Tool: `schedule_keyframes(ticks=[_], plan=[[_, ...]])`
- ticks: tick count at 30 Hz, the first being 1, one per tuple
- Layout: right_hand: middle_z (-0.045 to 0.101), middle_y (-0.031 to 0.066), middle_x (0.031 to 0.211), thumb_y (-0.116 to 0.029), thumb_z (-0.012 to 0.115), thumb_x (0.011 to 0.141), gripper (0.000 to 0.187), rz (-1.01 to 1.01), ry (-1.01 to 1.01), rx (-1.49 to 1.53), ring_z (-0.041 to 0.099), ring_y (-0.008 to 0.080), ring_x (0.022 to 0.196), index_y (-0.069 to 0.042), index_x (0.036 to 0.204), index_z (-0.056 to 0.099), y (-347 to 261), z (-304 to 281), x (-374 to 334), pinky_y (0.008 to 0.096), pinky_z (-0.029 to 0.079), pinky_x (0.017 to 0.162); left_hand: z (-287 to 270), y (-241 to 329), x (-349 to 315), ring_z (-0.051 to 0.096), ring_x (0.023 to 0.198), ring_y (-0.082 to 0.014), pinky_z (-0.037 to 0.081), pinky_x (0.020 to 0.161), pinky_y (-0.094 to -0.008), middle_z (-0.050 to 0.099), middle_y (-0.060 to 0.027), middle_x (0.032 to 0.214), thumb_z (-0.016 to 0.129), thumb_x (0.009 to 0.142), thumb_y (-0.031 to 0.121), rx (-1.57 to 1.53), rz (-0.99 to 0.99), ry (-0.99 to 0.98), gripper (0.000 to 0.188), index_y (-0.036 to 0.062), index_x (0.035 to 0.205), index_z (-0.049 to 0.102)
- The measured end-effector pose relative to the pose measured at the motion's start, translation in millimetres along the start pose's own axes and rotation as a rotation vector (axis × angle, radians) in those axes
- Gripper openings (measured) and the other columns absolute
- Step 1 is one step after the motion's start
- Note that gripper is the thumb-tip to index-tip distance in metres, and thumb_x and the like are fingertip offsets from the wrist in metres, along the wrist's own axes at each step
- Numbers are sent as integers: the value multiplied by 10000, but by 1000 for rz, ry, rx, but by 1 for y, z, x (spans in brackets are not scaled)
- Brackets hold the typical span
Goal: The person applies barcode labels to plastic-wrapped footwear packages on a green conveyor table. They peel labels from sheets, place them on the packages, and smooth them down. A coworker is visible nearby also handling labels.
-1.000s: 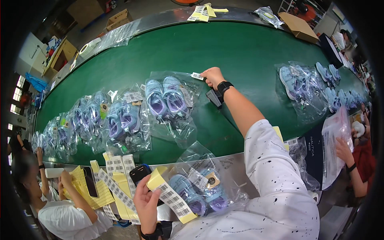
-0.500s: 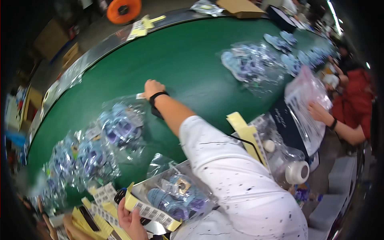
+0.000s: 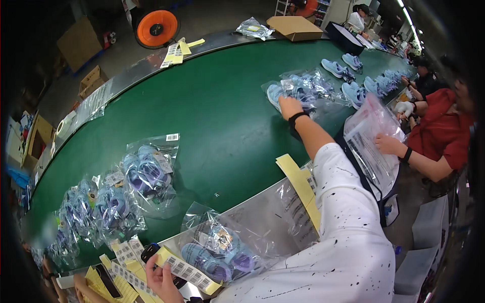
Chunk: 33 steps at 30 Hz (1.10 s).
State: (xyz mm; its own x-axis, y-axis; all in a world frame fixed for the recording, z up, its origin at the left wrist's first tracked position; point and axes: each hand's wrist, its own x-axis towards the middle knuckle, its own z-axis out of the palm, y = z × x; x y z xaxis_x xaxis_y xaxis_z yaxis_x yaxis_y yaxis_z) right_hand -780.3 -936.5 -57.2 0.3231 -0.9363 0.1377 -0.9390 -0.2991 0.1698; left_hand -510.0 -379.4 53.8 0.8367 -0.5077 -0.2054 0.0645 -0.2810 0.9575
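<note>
My right hand [image 3: 291, 108] reaches far out over the green conveyor belt [image 3: 222, 116], fingers curled at the near edge of a clear bag with light-blue shoes [image 3: 305, 87]. Its fingertips are partly hidden against the shoes. At the lower left, my left hand [image 3: 164, 283] pinches a yellow-backed strip of barcode labels [image 3: 189, 272]. Beside that strip, another bagged pair of blue and purple shoes [image 3: 222, 255] lies at the near edge of the belt. A bagged pair [image 3: 149, 169] on the belt bears a white barcode label [image 3: 173, 137] at its bag's top corner.
Several bagged pairs [image 3: 83, 204] line the belt's left end. Loose shoes [image 3: 353, 93] stand at the far right. A co-worker in red [image 3: 439, 126] handles a clear plastic bag [image 3: 374, 136]. Label sheets [image 3: 126, 275], a cardboard piece [image 3: 294, 28] and an orange fan [image 3: 157, 29] are around the belt.
My right hand has left the label corner of the bagged pair on the left and moved right to the far bagged shoes. My left hand keeps its label strip.
</note>
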Motion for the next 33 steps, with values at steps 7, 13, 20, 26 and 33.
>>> schedule_keyframes(ticks=[7, 13, 20, 26, 33], plan=[[662, 266, 948, 1, 567, 772, 286, -228, 59, 585, 650, 450, 914, 10, 1057, 569, -109, -34, -30, 519, 536, 779, 15, 6, -1, 455, 623, -8, 309, 538, -161, 593, 31, 765, 591, 893, 2, 34, 45, -122, 231, -13, 1122, 614], [685, 165, 978, -188, 652, 858, 260, -1015, -259, 1560, 665, 295, 912, 25, 1007, 657, -262, -179, -200, 358, 512, 815, -7, 6, 9, 624, 880, -117, 477, 751, -214, 663, -107, 1029, 595, 869, -62, 71, 79, -133, 307, -66, 1175, 573], [624, 103, 886, -84, 709, 809, 105, -1028, -168, 1714, 617, 262, 793, -3, 873, 686, -271, -198, -275, 343, 495, 677, 12, 32, -8, 544, 698, -16, 382, 604, -157, 638, 9, 798, 623, 880, -30, -55, 138, -24, 203, -34, 1083, 630], [601, 86, 858, -47, 717, 774, 85, -1063, -26, 1594, 581, 248, 788, -12, 802, 645, -263, -192, -279, 354, 481, 682, 13, 18, -9, 655, 866, -90, 486, 718, -176, 699, -99, 981, 623, 896, -46, -139, 124, -83, 197, -61, 1092, 615], [542, 91, 788, -49, 661, 697, 120, -1272, 360, 1241, 556, 277, 762, -9, 778, 580, -255, -190, -278, 381, 473, 714, 19, 13, -10, 648, 966, -125, 522, 785, -220, 646, -141, 1127, 595, 878, -84, -233, 32, -243, 392, -47, 1257, 503]])
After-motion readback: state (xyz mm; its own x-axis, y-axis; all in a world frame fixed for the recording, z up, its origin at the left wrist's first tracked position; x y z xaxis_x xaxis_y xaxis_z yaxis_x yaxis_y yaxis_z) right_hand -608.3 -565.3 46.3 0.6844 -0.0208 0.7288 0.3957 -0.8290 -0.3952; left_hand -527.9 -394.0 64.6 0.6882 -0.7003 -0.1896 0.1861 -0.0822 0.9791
